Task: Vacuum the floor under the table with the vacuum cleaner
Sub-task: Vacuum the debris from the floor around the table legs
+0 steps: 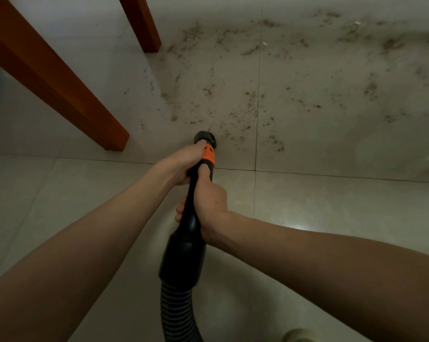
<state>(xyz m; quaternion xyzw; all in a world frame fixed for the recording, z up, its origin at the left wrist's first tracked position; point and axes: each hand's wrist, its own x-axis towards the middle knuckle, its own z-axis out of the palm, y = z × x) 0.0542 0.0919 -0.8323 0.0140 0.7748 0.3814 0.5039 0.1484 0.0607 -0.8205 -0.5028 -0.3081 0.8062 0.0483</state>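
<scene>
A black vacuum wand (187, 243) with an orange collar (208, 156) points away from me at the tiled floor. Its round black nozzle (206, 139) rests at the near edge of a wide scatter of dark dirt (248, 104). My left hand (184, 164) grips the wand just behind the collar. Lower down the black tube, my right hand (208, 203) wraps around it. A ribbed grey hose (176, 314) runs from the wand toward the bottom edge.
Two orange-brown wooden table legs stand on the left: a near one (60, 80) ending beside the nozzle and a far one (144, 23). Pale tiles (332, 206) with dark grout lines cover the floor. A shoe tip (297, 335) shows at the bottom right.
</scene>
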